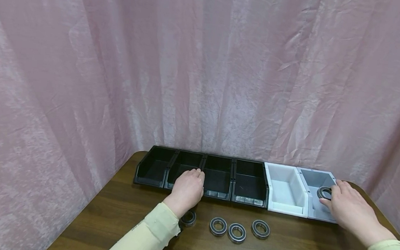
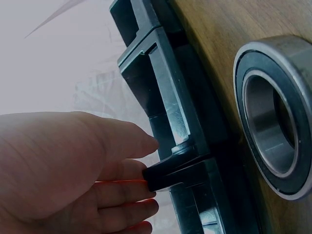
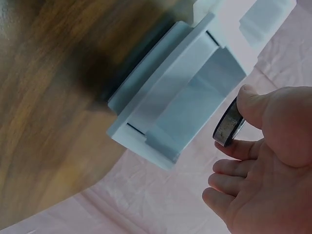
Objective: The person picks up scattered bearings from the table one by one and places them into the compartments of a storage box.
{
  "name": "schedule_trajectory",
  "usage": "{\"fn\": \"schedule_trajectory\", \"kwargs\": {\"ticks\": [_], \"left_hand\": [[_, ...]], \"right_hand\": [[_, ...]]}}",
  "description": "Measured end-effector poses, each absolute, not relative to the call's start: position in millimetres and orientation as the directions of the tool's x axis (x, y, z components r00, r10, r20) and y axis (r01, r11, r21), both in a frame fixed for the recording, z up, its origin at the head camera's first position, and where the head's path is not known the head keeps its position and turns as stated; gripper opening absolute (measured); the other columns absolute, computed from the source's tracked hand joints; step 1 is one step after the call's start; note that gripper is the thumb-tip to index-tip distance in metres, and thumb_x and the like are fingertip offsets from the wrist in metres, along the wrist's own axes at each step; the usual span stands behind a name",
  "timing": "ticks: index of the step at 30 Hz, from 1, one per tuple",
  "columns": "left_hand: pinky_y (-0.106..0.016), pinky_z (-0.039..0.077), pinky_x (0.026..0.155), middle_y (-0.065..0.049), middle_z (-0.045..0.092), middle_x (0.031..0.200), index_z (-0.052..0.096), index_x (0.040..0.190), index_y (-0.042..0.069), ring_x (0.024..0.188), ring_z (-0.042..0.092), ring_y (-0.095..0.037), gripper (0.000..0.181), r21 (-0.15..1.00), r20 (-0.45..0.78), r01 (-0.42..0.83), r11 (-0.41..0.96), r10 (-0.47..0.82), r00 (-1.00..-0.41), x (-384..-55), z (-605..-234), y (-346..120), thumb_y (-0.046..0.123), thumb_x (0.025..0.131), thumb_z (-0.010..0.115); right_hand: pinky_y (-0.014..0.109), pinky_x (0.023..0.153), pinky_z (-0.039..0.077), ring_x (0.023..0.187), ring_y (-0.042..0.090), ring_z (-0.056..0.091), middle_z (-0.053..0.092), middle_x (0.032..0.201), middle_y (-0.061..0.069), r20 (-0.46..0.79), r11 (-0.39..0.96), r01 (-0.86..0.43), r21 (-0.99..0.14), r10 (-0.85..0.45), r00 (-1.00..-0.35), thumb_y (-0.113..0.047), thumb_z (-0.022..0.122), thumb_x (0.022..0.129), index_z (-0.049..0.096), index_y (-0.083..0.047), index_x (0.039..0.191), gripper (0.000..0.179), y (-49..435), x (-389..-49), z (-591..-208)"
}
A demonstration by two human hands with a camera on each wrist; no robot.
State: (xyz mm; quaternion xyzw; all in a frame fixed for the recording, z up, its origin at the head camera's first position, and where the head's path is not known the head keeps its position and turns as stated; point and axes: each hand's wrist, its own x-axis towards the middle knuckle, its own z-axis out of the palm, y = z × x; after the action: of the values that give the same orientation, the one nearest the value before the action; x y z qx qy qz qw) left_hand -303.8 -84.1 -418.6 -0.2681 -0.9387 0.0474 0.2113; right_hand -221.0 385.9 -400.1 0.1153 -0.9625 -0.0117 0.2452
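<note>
In the head view my right hand (image 1: 351,207) is over the grey bin (image 1: 316,177) at the right end of the row. Its thumb and index finger pinch a ball bearing (image 3: 229,126), which is held above the bin's opening. My left hand (image 1: 186,188) is at the front of the black bins, near the divider (image 2: 180,170) between two of them. Its fingers look fairly straight, and no loose object shows in them. One bearing (image 1: 188,218) lies on the table just below that wrist, partly hidden by it; it looms large in the left wrist view.
Three more bearings, the left one (image 1: 218,226), the middle one (image 1: 237,233) and the right one (image 1: 260,229), lie on the wooden table (image 1: 282,249). A white bin (image 1: 284,185) stands between the grey bin and several black bins (image 1: 250,179). A pink curtain (image 1: 217,72) hangs behind.
</note>
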Motion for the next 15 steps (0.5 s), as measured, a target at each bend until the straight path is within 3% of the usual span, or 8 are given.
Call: {"fn": "schedule_trajectory", "kwargs": {"ticks": [3,7,15], "left_hand": [[-0.043,0.054,0.114,-0.016,0.074,0.140,0.075,0.134,-0.001,0.130,0.071,-0.029,0.043,-0.197,0.371,0.483,0.853,0.521,-0.769,-304.0,-418.6,-84.0,0.024,0.100,0.081],[-0.043,0.054,0.114,-0.016,0.074,0.140,0.075,0.135,-0.001,0.131,0.071,-0.029,0.043,-0.188,0.366,0.483,0.855,0.517,-0.774,-304.4,-419.2,-83.7,0.024,0.101,0.081],[-0.043,0.055,0.113,-0.016,0.074,0.139,0.075,0.134,-0.001,0.130,0.071,-0.029,0.042,-0.200,0.376,0.481,0.853,0.521,-0.767,-304.8,-420.3,-84.4,0.024,0.100,0.081]], "right_hand": [[0.073,0.101,0.047,0.113,0.065,0.056,0.054,0.121,0.051,0.393,0.983,-0.177,0.053,-0.183,-0.901,-0.017,0.083,0.096,0.055,0.022,0.100,0.048,389.3,-225.6,-399.2],[0.074,0.105,0.045,0.117,0.068,0.054,0.053,0.121,0.053,0.368,0.986,-0.159,0.048,-0.166,-0.915,-0.017,0.080,0.097,0.054,0.024,0.101,0.049,392.8,-230.5,-399.5],[0.072,0.099,0.048,0.108,0.063,0.057,0.057,0.108,0.047,0.335,0.987,-0.148,0.060,-0.160,-0.928,-0.017,0.080,0.097,0.053,0.020,0.093,0.046,396.6,-238.6,-398.8]]}}
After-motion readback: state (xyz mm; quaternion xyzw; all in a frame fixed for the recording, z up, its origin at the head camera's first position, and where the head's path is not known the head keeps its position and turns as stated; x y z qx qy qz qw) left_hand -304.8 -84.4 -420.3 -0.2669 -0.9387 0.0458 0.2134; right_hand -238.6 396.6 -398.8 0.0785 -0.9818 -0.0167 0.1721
